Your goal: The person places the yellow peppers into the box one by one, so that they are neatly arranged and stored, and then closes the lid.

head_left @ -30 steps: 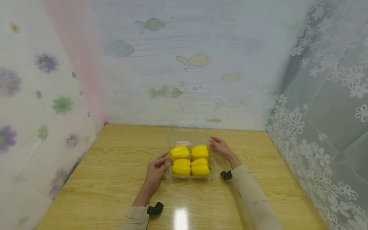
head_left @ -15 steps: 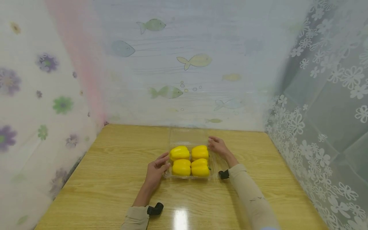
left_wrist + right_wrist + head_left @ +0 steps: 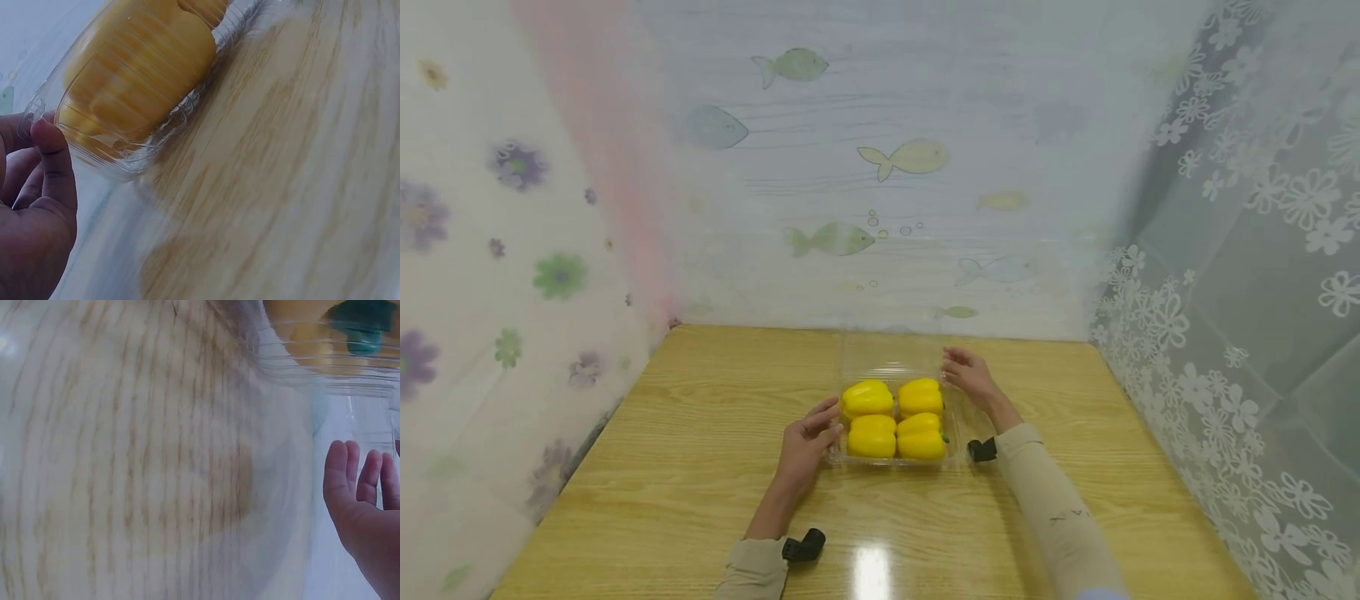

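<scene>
Several yellow bell peppers [image 3: 872,437] sit in two rows inside a clear plastic clamshell box [image 3: 895,461] on the table. Its hinged lid [image 3: 891,354] stands raised at the far side. At the box's left rim, my left hand [image 3: 802,446] pinches the edge between thumb and fingers; the left wrist view shows the thumb [image 3: 50,134] on the rim's corner. My right hand [image 3: 972,377] is at the lid's right edge, its fingers [image 3: 337,465] fairly straight in the right wrist view. Its thumb is mostly out of that frame, and contact with the clear lid is hard to make out.
The wood-grain table [image 3: 700,400] extends around the box. A fish-patterned sheet [image 3: 880,108] hangs at the back, flowered sheets [image 3: 561,275] at the sides. Black wrist-worn cameras [image 3: 805,545] sit on both sleeves.
The lid has tilted up a little more from its lower, leaning-back position. My right hand has shifted slightly left and up. The left hand and the peppers have stayed in place.
</scene>
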Tool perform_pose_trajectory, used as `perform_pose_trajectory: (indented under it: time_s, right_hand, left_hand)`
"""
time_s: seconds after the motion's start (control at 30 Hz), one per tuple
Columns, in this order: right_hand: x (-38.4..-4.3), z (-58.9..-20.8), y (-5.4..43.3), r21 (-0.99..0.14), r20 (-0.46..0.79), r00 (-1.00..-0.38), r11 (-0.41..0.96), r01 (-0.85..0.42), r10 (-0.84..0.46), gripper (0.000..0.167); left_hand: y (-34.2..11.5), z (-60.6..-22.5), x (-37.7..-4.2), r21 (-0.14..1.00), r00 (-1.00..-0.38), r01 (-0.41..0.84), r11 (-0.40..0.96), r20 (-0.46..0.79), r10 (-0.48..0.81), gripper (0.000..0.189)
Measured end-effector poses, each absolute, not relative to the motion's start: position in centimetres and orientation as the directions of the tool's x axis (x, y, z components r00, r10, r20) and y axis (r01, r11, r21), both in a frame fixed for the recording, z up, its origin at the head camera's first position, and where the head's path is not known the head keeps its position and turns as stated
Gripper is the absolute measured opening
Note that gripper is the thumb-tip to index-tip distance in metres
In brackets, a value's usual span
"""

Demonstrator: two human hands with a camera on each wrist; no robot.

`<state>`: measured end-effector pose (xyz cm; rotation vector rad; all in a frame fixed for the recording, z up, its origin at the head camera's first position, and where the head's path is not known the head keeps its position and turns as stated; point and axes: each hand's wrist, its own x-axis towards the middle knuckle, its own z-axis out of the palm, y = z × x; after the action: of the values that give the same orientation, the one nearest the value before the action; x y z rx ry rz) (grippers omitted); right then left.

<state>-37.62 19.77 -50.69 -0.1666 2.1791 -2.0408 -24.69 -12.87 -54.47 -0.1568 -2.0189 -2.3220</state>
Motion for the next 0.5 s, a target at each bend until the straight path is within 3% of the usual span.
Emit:
perform_pose_trajectory:
  time_s: [0.5]
  right_hand:
    - [-37.79,-49.97,19.26,-0.997,0.079,-0.995,0.01,-0.08,-0.065,0.049]
  left_hand:
    - [-12.59,-54.6,-24.86,0.981,-0.99,0.141,-0.132,0.14,-0.022,0.031]
